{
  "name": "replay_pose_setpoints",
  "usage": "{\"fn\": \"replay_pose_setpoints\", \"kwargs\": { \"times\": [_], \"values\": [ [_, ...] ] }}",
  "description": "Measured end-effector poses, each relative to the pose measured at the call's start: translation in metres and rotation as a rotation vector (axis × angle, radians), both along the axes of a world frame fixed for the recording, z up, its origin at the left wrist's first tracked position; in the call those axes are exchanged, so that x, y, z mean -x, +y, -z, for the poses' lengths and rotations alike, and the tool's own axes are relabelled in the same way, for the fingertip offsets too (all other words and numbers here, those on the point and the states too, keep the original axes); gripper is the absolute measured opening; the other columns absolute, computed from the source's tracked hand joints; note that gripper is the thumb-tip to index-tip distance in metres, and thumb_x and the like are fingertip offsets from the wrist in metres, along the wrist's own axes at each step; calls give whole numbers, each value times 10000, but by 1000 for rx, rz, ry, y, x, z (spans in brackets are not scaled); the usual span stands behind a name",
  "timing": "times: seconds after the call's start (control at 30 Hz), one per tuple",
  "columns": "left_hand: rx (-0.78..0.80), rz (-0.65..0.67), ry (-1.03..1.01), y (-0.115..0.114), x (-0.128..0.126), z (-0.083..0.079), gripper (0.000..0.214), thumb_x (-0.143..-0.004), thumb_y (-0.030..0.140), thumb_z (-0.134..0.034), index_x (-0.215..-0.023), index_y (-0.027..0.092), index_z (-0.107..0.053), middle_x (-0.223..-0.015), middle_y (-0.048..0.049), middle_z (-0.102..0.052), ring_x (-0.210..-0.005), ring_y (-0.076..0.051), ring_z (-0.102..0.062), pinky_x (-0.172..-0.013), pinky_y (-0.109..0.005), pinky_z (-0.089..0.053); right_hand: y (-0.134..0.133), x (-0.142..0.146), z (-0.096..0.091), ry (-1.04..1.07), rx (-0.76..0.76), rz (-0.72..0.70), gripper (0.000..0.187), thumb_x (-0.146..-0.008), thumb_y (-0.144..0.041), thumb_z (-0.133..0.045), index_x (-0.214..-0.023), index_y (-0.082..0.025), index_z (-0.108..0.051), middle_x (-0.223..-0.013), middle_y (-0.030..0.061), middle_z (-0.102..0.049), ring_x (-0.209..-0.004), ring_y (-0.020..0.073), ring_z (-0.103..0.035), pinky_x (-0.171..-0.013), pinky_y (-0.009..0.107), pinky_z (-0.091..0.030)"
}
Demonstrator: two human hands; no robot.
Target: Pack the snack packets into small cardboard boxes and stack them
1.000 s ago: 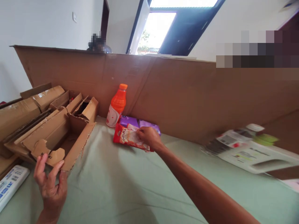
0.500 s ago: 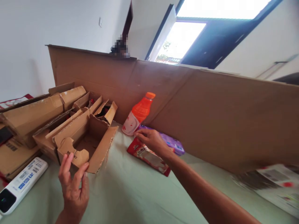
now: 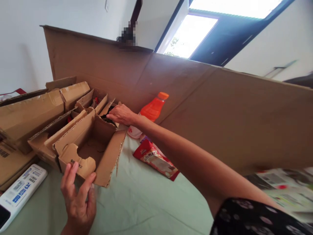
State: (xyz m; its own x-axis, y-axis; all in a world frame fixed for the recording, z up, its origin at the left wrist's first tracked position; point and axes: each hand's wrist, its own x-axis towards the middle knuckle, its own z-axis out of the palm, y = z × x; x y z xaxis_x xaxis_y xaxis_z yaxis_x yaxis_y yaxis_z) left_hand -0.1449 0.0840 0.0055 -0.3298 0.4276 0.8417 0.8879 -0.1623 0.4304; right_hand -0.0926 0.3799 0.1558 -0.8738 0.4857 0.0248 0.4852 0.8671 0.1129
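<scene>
My left hand [image 3: 78, 195] is raised at the near flap of a torn open cardboard box [image 3: 107, 163], fingers spread, its fingertips against the torn front piece. My right hand [image 3: 121, 114] reaches across to the far flaps of that box; its fingers curl down over the edge, and whether they hold anything is hidden. Behind my right arm stands an orange drink bottle [image 3: 153, 109]. A red snack packet [image 3: 156, 160] lies on the pale green cloth [image 3: 146, 205] under my forearm.
A tall cardboard wall [image 3: 220, 107] runs behind everything. More cardboard boxes [image 3: 29, 114] are stacked at the left. A white and blue remote-like device [image 3: 17, 192] lies at the near left. Printed papers [image 3: 283, 189] lie at the right.
My right hand has left the red packet and moved left to the far flaps of the open box. My left hand has stayed at the box's near flap.
</scene>
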Motion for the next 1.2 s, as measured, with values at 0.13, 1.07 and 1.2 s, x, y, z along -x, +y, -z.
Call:
{"fn": "replay_pose_setpoints", "kwargs": {
  "times": [0.13, 1.07, 1.2],
  "values": [
    [3, 2, 3, 0, 0, 1, 338, -858, -12, -589, -1119, 183, -679, -1653, -55, -294, -1533, -273, -250, -1256, -419, -229, -2, -13, -7, -38, -52, 53, 389, -1021, -335, -417, -947, -159, -756, -924, 76, -759, -862, 188, -659, -778, 285, -377],
    [-11, -16, 29, 1, 4, 6, 359, -854, -35, -580, -1114, 194, -672, -1651, -39, -310, -1534, -258, -254, -1259, -411, -226, 38, 1, 8, 210, -49, 362, 197, -987, -249, -576, -1117, -162, -696, -1131, 108, -715, -1044, 237, -674, -911, 397, -525],
    [-28, -27, 42, 3, 4, 3, 329, -864, -24, -595, -1102, 189, -675, -1640, -43, -332, -1530, -251, -266, -1260, -391, -222, 37, -22, -10, 474, -86, 415, 276, -916, -127, -498, -1024, -168, -749, -1056, 137, -756, -1001, 262, -693, -804, 312, -491]
  ]
}}
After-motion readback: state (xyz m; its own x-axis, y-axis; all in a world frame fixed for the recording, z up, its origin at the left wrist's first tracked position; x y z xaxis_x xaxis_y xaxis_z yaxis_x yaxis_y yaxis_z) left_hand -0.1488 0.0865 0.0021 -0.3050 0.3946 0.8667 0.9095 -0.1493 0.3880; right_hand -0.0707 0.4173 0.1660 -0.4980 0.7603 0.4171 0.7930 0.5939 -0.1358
